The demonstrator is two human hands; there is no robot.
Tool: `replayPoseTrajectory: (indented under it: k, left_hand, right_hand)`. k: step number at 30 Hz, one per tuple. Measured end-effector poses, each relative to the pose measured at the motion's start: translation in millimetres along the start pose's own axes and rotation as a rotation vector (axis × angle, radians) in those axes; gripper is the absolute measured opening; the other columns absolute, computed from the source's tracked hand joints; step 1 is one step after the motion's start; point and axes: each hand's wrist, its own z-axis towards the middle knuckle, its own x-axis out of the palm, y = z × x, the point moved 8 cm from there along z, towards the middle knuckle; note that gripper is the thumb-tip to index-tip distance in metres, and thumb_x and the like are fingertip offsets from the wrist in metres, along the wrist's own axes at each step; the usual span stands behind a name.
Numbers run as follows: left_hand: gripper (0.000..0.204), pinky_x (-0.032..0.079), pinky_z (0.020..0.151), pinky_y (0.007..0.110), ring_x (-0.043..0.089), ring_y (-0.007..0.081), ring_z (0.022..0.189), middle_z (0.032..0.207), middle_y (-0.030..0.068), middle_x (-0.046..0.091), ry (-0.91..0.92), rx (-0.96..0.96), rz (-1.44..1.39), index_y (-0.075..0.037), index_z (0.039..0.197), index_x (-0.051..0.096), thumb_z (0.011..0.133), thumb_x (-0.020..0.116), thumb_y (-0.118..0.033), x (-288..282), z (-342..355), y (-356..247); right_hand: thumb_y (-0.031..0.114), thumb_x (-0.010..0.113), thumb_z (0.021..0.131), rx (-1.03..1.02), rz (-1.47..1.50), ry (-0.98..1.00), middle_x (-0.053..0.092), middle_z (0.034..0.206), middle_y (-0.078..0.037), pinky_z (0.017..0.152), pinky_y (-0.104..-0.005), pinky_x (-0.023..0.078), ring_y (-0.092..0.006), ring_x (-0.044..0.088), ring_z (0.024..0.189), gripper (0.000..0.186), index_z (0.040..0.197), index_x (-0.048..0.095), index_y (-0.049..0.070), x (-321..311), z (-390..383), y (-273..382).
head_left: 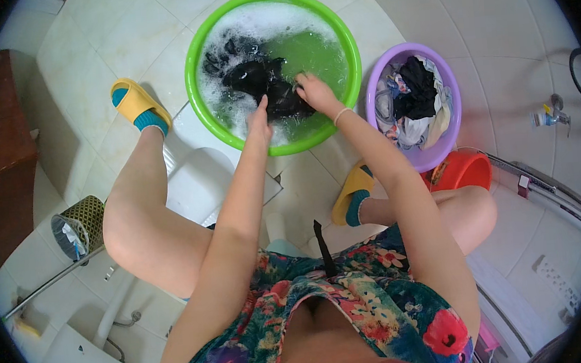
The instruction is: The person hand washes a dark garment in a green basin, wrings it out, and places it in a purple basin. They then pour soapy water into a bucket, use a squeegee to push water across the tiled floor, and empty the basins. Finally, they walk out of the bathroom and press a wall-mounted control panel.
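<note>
A black garment [252, 79] lies wet and bunched in soapy water inside a round green basin [192, 80]. My left hand [259, 124] is at the near side of the cloth, thumb up, its fingers closed on the edge and partly hidden. My right hand [318, 94] pinches the right part of the same garment with curled fingers. White suds lie thickest along the basin's far and left sides, while greenish water shows at the right. Part of the cloth is under the water.
Right of the basin stands a purple tub [457, 100] of mixed clothes, with a red bucket [464, 171] behind my right knee. A white squat toilet [201, 178] lies between my feet. A wastebasket [82, 222] is at left; a wall tap [551, 116] is at right.
</note>
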Motion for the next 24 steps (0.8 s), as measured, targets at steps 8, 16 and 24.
replayPoseTrajectory:
  k: [8, 16, 24]
  left_hand:
    - [0.042, 0.028, 0.087, 0.059, 0.046, 0.0284, 0.104, 0.114, 0.0054, 0.052, 0.076, -0.263, 0.116, -0.016, 0.112, 0.050, 0.079, 0.051, -0.042, 0.0, 19.5, 31.1]
    - [0.034, 0.043, 0.083, 0.038, 0.053, 0.0264, 0.092, 0.095, 0.0125, 0.057, 0.719, -0.160, -0.217, -0.009, 0.094, 0.056, 0.084, 0.041, -0.038, 55.7, -30.1, -37.7]
    - [0.036, 0.045, 0.080, 0.038, 0.055, 0.0242, 0.087, 0.096, 0.0071, 0.058, 0.476, -0.197, -0.227, -0.009, 0.098, 0.055, 0.085, 0.041, -0.039, 66.0, -25.7, -0.9]
  right_hand:
    - [0.027, 0.058, 0.077, 0.831, 1.128, -0.139, 0.060, 0.091, -0.014, 0.073, -0.0347, 0.045, -0.0248, 0.059, 0.080, 0.034, 0.101, 0.056, 0.002, 90.5, 2.1, -110.8]
    - [0.018, 0.061, 0.068, -0.088, 0.651, -0.184, 0.057, 0.072, -0.015, 0.060, -0.0328, 0.045, -0.0273, 0.057, 0.063, 0.017, 0.078, 0.056, 0.005, -82.6, -12.8, 152.3]
    - [0.026, 0.053, 0.076, -0.050, -0.165, -0.367, 0.051, 0.059, -0.012, 0.046, -0.0384, 0.046, -0.0271, 0.055, 0.051, 0.020, 0.071, 0.051, 0.007, -61.2, 0.8, 119.3]
